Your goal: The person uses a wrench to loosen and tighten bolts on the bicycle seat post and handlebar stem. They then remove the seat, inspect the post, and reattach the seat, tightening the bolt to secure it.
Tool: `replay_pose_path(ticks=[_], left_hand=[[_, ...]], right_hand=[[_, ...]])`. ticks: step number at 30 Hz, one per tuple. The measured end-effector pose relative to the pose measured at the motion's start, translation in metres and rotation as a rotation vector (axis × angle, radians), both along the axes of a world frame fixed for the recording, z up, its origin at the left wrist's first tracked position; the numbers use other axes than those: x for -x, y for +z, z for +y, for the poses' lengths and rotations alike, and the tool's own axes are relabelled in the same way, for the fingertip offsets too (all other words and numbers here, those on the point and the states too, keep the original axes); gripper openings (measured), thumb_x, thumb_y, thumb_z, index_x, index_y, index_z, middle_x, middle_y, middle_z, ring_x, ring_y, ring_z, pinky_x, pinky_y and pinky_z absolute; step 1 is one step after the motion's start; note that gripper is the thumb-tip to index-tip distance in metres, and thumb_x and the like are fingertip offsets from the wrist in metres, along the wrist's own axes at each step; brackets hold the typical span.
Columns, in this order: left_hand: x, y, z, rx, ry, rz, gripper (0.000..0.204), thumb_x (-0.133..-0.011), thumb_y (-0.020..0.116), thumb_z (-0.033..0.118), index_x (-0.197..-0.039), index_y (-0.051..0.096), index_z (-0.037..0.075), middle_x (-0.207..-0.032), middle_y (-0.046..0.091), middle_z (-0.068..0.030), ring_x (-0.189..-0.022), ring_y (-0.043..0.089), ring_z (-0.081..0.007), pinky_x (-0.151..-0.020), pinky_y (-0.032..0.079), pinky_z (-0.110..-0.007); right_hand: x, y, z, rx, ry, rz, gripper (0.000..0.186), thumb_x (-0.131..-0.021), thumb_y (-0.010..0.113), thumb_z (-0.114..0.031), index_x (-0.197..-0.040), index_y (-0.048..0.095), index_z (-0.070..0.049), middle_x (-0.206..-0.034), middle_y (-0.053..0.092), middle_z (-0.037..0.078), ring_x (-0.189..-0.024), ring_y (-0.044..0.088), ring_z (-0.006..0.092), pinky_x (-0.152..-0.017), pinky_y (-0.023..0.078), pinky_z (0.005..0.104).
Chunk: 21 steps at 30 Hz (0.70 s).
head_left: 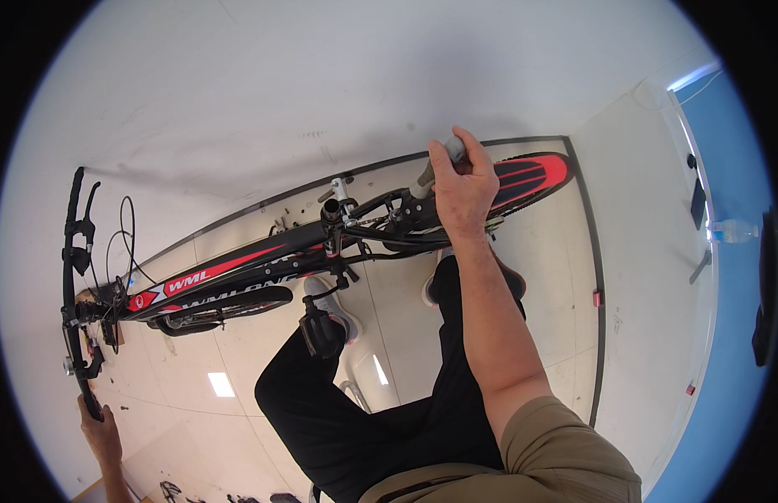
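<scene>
A black-and-red bicycle [229, 261] without a saddle stands across in front of me, handlebar to the left. My left hand [101, 432] is wrapped round the near grip of the black handlebar [72, 281]. Over the rear of the frame, my right hand [467, 189] is closed on a grey, handle-shaped tool [453, 151]. Its lower end slants down to the frame ahead of the red-and-black rear mudguard [531, 174]; I cannot make out its exact kind. An open seat tube [331, 210] stands mid-frame, a silver fitting [340, 188] beside it.
A white wall [338, 92] rises just behind the bicycle. The crank's black pedal [322, 335] sticks out toward my legs, near my grey shoe [343, 314]. Small dark parts [284, 223] lie on the tiled floor by the wall. A clear bottle [733, 231] is at the far right.
</scene>
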<state>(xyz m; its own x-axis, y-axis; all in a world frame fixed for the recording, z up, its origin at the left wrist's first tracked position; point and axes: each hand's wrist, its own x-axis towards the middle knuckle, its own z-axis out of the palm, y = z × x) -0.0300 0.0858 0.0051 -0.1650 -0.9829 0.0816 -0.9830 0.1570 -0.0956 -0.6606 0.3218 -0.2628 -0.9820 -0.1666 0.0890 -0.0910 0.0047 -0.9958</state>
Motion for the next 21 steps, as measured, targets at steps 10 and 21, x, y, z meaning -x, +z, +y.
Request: replay_pose_path(ticks=[10,21], left_hand=[[0.000,0.001,-0.002,-0.017,-0.008,-0.020,0.042,-0.090,0.060,0.001,-0.130,0.049,0.002,-0.082,0.059,-0.0162,-0.070,0.057,-0.0262,-0.068,0.049,-0.041],[-0.001,0.003,-0.001,-0.045,0.005,-0.022,0.042,-0.090,0.061,0.000,-0.130,0.049,0.004,-0.082,0.059,-0.0148,-0.069,0.059,-0.0272,-0.067,0.049,-0.042]], right_hand=[[0.002,0.001,0.002,-0.063,0.006,0.053,0.040,-0.084,0.079,-0.019,-0.117,0.068,0.000,-0.099,0.064,0.011,-0.080,0.063,0.0184,-0.075,0.054,0.0324],[0.012,0.048,0.026,-0.482,0.167,0.016,0.048,-0.087,0.074,-0.033,-0.118,0.067,0.003,-0.089,0.073,0.018,-0.082,0.070,0.0292,-0.081,0.054,0.0366]])
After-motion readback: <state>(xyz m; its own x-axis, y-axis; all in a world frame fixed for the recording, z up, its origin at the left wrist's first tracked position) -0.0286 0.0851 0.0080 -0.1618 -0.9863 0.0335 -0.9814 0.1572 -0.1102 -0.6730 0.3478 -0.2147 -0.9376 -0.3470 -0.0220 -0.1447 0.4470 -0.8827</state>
